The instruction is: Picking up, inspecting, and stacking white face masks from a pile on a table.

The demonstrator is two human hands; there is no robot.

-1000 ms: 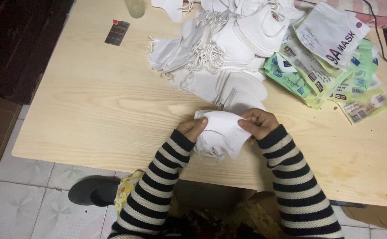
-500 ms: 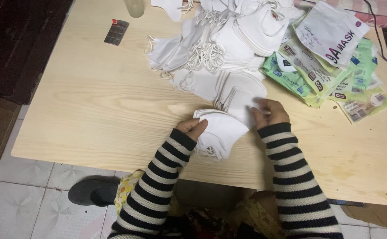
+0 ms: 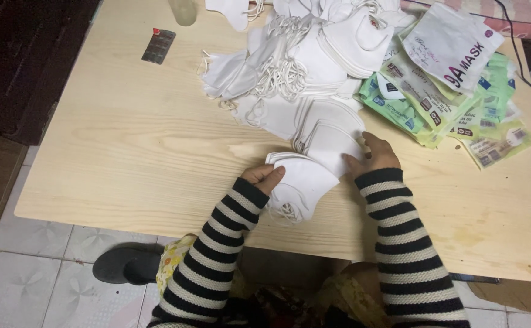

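Pale wooden table (image 3: pixel 125 140) over a tiled floor, a dark cabinet off at 9 o'clock. Containers: a clear drinking glass (image 3: pixel 184 10) at 12 o'clock near the far edge, contents not discernible; printed green-and-white flat packets (image 3: pixel 453 97) fanned out at 2 o'clock, a white one on top, what is inside them not visible. A dark blister strip (image 3: pixel 158 45) lies at 11 o'clock, apart from the rest. Left hand (image 3: pixel 264 176), in a striped sleeve, has fingers curled onto the near-left edge of a small stack of folded white masks (image 3: pixel 299 185), thumb on top, gripping it lightly against the table. Right hand (image 3: pixel 373 155) has fingers bent and spread, tips resting on a single folded white mask (image 3: pixel 332 146) just beyond the stack at 1 o'clock; a full pinch cannot be confirmed. The stack sits near the table's front edge, centre, ear loops hanging off its near side. A big loose heap of white masks (image 3: pixel 302 61) with tangled loops lies at 12 o'clock.
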